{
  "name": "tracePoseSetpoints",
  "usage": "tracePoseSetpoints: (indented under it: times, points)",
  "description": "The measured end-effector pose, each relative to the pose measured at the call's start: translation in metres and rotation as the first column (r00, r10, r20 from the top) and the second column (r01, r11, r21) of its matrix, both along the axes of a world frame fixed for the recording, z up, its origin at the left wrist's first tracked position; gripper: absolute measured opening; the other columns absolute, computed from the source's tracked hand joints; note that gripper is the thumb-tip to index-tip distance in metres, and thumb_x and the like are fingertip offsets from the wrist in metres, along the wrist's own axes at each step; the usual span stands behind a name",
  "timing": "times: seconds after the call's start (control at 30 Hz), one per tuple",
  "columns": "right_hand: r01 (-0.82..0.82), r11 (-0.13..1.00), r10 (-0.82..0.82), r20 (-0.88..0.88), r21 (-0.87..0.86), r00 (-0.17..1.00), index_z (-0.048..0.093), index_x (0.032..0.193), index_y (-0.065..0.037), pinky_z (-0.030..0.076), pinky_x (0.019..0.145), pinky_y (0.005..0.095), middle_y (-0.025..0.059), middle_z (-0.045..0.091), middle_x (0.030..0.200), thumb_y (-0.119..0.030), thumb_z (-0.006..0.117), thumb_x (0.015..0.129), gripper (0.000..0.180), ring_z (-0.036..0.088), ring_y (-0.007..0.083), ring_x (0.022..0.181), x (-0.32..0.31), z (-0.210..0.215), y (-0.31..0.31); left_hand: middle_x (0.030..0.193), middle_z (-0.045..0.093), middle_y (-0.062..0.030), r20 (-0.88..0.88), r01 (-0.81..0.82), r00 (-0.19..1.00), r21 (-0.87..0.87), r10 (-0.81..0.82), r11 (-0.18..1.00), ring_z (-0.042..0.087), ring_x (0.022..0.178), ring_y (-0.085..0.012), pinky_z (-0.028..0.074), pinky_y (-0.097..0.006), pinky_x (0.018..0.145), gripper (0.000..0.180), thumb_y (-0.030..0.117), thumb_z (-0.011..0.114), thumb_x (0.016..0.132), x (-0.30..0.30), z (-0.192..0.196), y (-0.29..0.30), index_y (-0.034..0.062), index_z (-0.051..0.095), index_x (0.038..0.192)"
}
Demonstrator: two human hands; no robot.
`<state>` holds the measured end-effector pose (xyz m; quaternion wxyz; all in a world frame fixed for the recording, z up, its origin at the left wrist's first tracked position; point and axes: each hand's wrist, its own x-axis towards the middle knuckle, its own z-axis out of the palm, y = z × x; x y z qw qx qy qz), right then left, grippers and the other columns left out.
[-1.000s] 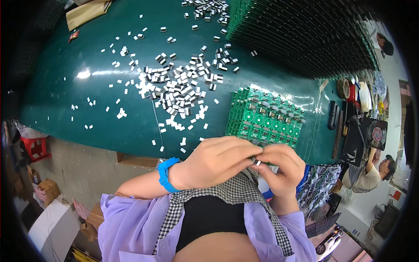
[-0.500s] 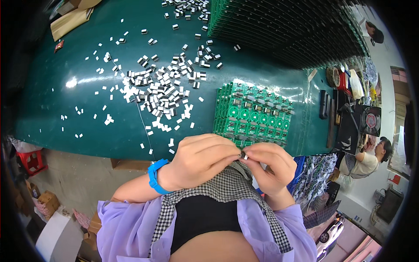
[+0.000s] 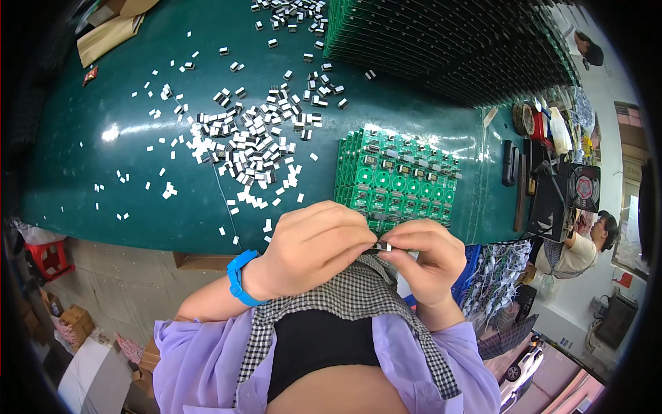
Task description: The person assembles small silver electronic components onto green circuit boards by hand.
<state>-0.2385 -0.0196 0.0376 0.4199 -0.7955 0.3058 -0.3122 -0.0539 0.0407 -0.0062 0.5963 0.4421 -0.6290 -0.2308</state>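
Observation:
Between my two hands, close to the front edge of the table, is a small black block-shaped electronic component (image 3: 383,247) with a white face. My left hand (image 3: 316,247), with a blue band on its wrist, is closed in a pinch at the component's left side. Thumb and index finger of my right hand (image 3: 429,261) pinch it from the right. My fingertips cover much of it. Just beyond my hands lies a stack of green circuit boards (image 3: 400,185) carrying round outlines and small parts. A heap of similar black components with white faces (image 3: 258,141) spreads to the left of the stack.
Small white pieces (image 3: 169,190) are scattered across the green table (image 3: 83,179). Tall racked rows of boards (image 3: 448,48) stand at the far right. Beyond the table's right end are a black fan (image 3: 585,188), a bundle of wires (image 3: 493,279) and another person (image 3: 583,252).
Both hands stay together at the table's front edge with small finger movements. The component's white face has turned slightly between the fingertips. The view has shifted a little.

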Motion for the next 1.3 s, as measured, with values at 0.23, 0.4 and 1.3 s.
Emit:
tracePoseSetpoints:
  times: [0.23,0.4,1.3]
  points:
    - [-0.025,0.999,0.025,-0.002,-0.035,1.000,0.069,0.084,0.001,0.054,0.063,0.0287,0.0118,0.070,0.084,0.002,0.079,0.066,0.021,0.068,0.0217,0.075,0.002,0.000,0.001,0.078,0.063,-0.0090,0.028,0.000,1.000,-0.037,0.001,0.999,0.063,0.066,-0.0228,0.050,-0.030,0.056,0.021,-0.004,0.075,0.063,0.000,0.000,0.000,0.0015,0.066,0.081]
    - [-0.080,0.992,0.079,-0.020,-0.095,0.997,0.069,0.085,0.001,0.054,0.063,0.0291,0.0117,0.069,0.083,0.003,0.079,0.066,0.022,0.068,0.0218,0.074,0.002,0.001,0.002,0.079,0.062,-0.0089,0.038,0.036,0.999,-0.008,-0.035,0.999,0.063,0.065,-0.0227,0.050,-0.030,0.055,0.022,-0.005,0.073,0.062,-0.001,0.001,0.002,0.0023,0.064,0.081]
    - [0.069,0.803,-0.333,-0.349,-0.593,0.876,0.069,0.086,-0.003,0.052,0.062,0.0308,0.0071,0.064,0.084,0.001,0.072,0.072,0.015,0.065,0.0221,0.073,-0.038,-0.008,-0.065,0.092,0.065,-0.0113,0.300,-0.364,0.917,0.357,0.263,0.860,0.065,0.083,-0.0221,0.050,-0.031,0.073,0.024,-0.009,0.063,0.078,0.039,-0.007,0.017,-0.0012,0.063,0.101]
